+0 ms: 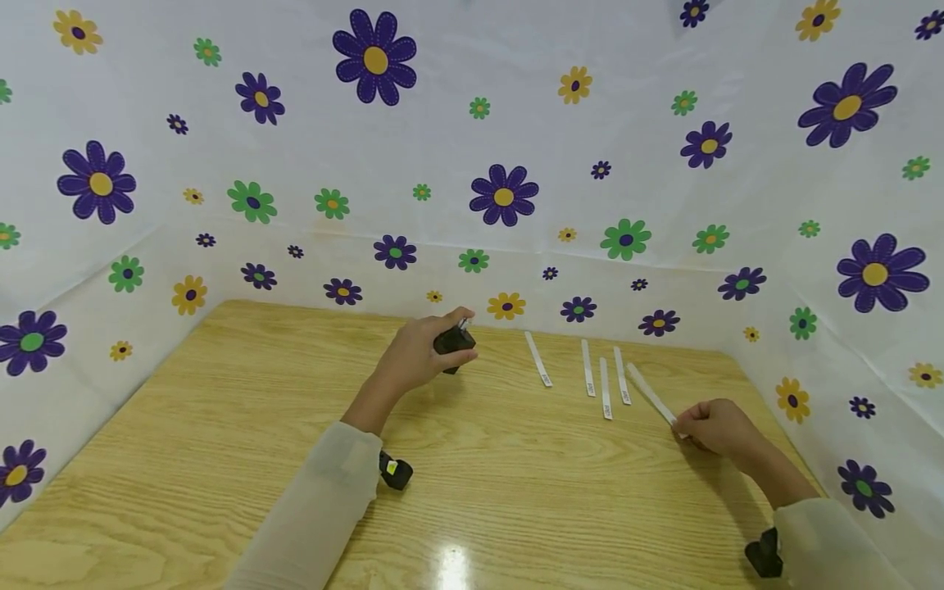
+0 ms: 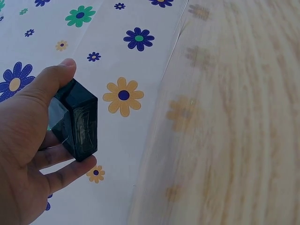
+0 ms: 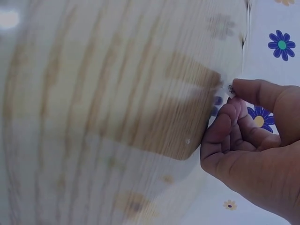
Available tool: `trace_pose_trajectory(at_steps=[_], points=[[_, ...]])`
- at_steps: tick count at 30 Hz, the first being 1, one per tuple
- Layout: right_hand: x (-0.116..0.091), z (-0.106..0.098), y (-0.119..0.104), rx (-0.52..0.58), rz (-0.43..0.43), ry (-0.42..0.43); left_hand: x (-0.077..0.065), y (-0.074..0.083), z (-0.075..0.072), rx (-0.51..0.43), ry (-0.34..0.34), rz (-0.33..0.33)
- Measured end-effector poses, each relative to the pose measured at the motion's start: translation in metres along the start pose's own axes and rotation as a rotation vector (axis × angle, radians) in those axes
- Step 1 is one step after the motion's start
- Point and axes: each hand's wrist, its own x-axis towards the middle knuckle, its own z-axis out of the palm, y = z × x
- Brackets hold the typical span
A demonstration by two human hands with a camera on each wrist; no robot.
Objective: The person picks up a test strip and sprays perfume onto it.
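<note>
My left hand [image 1: 413, 351] grips a small dark glass perfume bottle [image 1: 447, 341] with a silvery spray nozzle, held over the far part of the table. In the left wrist view the bottle [image 2: 85, 124] is tilted, its faceted base towards the camera, with fingers around its sides; its nozzle is hidden there. Over at the right, my right hand [image 1: 724, 428] pinches the near end of a white paper test strip [image 1: 651, 395] between thumb and fingers. Only a small printed end of that strip [image 3: 230, 89] shows in the right wrist view.
Several more white strips lie spread on the wooden table [image 1: 516, 492], among them a separate one [image 1: 538, 359] to the left and a close group [image 1: 605, 389] beside the held strip. A flower-printed white cloth [image 1: 442, 147] encloses the table's back and sides.
</note>
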Motion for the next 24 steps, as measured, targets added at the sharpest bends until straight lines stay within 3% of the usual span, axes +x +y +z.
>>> trace_pose_trajectory(at_steps=[6, 24], points=[[-0.001, -0.001, -0.001, 0.025, 0.029, -0.017, 0.001, 0.000, 0.002, 0.003, -0.005, 0.016], [0.003, 0.003, -0.019, -0.083, -0.095, 0.052, 0.000, 0.002, 0.001, 0.005, 0.005, 0.027]])
